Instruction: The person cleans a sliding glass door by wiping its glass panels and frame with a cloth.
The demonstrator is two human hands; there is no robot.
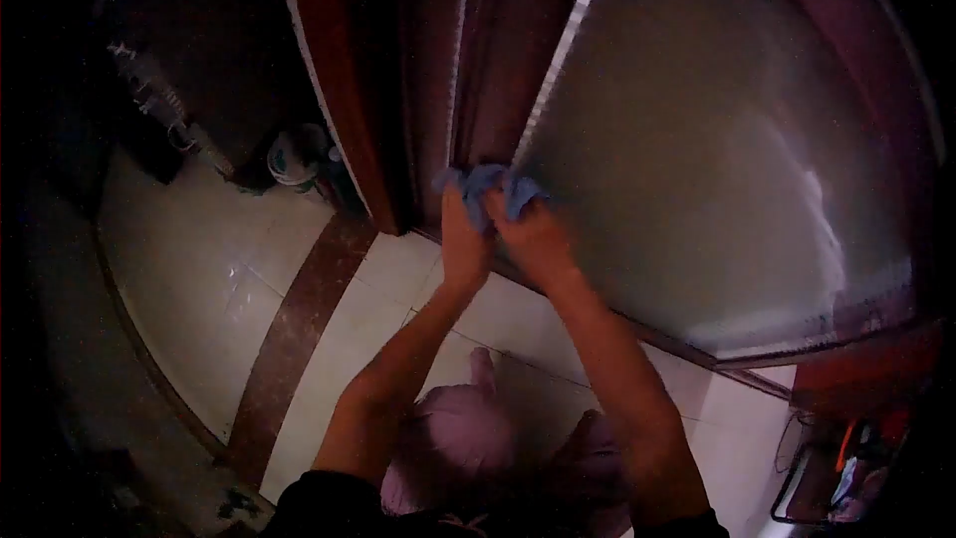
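Both of my arms reach forward to the lower part of a dark wooden frame [488,70] beside a large glass panel [687,169]. A crumpled blue cloth [485,179] is bunched between my hands and against the frame. My left hand [465,239] has its fingers closed on the cloth's left side. Just to its right, my right hand [536,239] grips the cloth too, near the light strip [563,60] along the glass edge. The cloth hides most fingertips.
Pale floor tiles [398,279] lie below, crossed by a dark brown band [299,329]. A dark reddish door edge [344,90] stands at the left, with a whitish round object [296,154] on the floor beyond it. A black-framed rack [832,478] with small items sits at lower right.
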